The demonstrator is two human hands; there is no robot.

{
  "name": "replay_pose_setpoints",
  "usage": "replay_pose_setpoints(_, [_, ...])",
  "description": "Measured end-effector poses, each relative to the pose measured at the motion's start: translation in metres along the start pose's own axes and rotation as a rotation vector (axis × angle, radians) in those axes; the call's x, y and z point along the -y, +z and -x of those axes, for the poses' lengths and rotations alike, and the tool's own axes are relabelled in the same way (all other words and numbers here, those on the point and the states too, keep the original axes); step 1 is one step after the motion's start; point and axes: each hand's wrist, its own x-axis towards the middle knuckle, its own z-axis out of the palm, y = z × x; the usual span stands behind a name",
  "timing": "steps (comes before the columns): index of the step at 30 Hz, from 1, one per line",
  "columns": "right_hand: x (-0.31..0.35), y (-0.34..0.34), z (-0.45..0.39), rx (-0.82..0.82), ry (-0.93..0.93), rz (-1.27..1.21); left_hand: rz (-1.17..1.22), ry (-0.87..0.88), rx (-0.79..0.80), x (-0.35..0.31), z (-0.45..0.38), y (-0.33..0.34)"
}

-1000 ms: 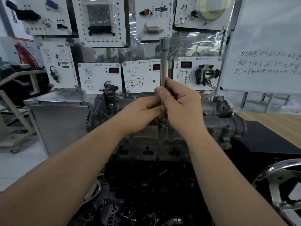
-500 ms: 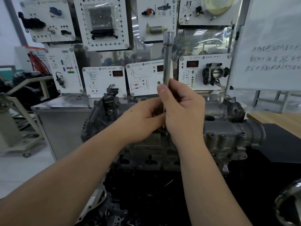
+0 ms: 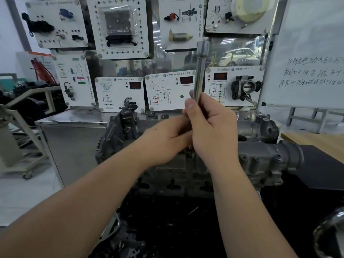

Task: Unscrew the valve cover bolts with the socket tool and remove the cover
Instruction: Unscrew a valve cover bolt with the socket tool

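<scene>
Reading from left to right, I see my left hand (image 3: 168,138) reaching in from the near left, its fingers curled toward the lower shank of the socket tool (image 3: 200,71); I cannot tell whether they actually pinch it, since my right hand (image 3: 212,131) covers them. The socket tool stands almost upright at centre, its thicker end at the top against the far display panels (image 3: 119,28), its lower end hidden behind both hands just above the valve cover (image 3: 260,146). My right hand wraps the shank, thumb laid up along the steel. The valve cover, a grey casting, lies across the engine (image 3: 167,211) from left to right, behind and below my hands. A whiteboard (image 3: 307,53) stands at far right.

I judge the tool rigid, smooth and fairly slippery, so a full wrap low on the shank suits turning it. The cover looks stiff and moderately heavy, with cast bosses at its right end; I would lift it by both ends, evenly, once every bolt is out.
</scene>
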Motion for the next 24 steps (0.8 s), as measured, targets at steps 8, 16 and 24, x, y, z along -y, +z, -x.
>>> replay_pose_setpoints(8, [-0.0026, 0.0020, 0.0035, 0.051, 0.039, -0.086, 0.014, 0.031, -0.004, 0.0014, -0.0014, -0.0024])
replay_pose_setpoints(16, [-0.0008, -0.0019, 0.0037, 0.075, -0.008, -0.017, 0.070, -0.009, -0.011, 0.0009, 0.0013, -0.0028])
replay_pose_setpoints(24, [-0.0019, 0.0026, 0.0052, 0.029, -0.029, -0.004, -0.005, 0.040, -0.036, 0.0033, -0.0026, 0.0012])
